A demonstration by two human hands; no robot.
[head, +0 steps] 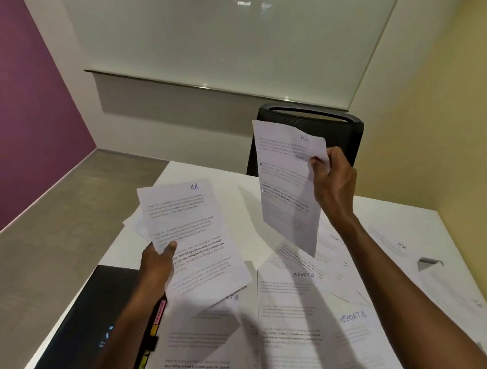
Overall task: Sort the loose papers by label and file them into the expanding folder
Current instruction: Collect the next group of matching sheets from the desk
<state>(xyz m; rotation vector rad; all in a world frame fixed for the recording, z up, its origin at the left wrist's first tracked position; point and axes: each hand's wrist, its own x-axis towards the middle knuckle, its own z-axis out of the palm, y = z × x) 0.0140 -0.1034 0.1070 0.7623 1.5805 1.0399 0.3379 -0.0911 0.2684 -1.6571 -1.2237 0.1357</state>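
My left hand grips a small stack of printed sheets marked "HR" by its left edge, thumb on top, above the table. Raised higher, my right hand pinches another sheet marked "HR" at its right edge, and the sheet hangs down in the air. Loose papers cover the white table; two of them read "SPORTS" and one at the right reads "HR". The black expanding folder lies at the table's near left, coloured tabs along its edge, partly under my left forearm.
A black chair stands behind the table's far edge. A small grey metal clip-like object lies among the papers at the right. A whiteboard fills the back wall, with grey floor to the left.
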